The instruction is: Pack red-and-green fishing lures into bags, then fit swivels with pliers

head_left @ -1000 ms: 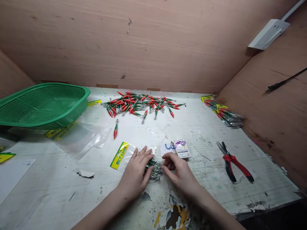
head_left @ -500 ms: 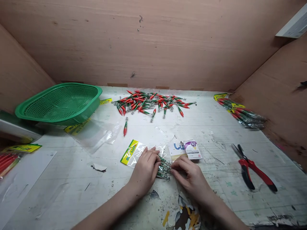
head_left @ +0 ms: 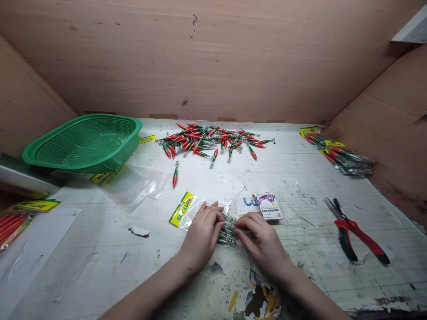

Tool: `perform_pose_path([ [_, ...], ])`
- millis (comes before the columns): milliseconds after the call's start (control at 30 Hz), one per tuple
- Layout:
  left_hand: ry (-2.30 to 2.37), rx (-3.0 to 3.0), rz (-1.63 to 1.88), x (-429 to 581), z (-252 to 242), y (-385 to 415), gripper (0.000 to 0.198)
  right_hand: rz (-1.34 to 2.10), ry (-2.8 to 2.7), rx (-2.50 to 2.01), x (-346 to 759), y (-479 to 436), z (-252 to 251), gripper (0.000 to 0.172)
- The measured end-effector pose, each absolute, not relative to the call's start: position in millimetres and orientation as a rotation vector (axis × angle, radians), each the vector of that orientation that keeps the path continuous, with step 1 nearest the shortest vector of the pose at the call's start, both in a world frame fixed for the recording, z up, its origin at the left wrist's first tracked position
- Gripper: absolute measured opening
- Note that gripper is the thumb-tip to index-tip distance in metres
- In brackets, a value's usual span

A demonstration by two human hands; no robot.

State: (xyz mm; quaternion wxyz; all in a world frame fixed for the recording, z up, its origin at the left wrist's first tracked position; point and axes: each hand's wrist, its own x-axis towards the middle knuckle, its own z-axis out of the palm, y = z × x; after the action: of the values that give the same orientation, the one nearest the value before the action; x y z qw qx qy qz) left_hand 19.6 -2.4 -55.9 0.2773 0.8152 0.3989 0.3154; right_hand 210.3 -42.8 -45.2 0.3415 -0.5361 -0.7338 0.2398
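Note:
A clear plastic bag (head_left: 187, 212) with a yellow-green header lies on the table, holding several green and red squid jigs (head_left: 227, 239) whose wire hooks point right. My left hand (head_left: 206, 227) curls over the middle of this bag, gripping it against the table and hiding most of the jigs. At the hook end, my right hand (head_left: 258, 235) has thumb and forefinger pinched together at the bag's edge; the exact spot between the fingertips is hard to make out. A small white and purple box (head_left: 269, 206) sits just beyond the right hand.
Loose squid jigs (head_left: 203, 141) are heaped at the back, with a single jig (head_left: 175, 175) nearer. A green basket (head_left: 83, 166) stands left beside empty bags (head_left: 133, 184). Filled bags (head_left: 347, 160) lie back right, and red-handled pliers (head_left: 348, 229) rest at right.
My right fingertips have shifted slightly left and up along the hook end of the bag. My left hand stays on the bag; the whole view has tilted a little.

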Motion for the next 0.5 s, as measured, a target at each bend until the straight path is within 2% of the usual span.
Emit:
perform_pose_path([
  [200,1.075,2.191,0.833,19.5,-56.1,-2.2,0.015,0.666,-1.993,-1.369,215.1,-45.6,-33.3,0.017],
  [500,1.067,2.217,0.832,19.9,-57.0,-2.3,0.015,0.579,-2.02,-1.403,204.4,-49.0,-44.3,0.018],
])
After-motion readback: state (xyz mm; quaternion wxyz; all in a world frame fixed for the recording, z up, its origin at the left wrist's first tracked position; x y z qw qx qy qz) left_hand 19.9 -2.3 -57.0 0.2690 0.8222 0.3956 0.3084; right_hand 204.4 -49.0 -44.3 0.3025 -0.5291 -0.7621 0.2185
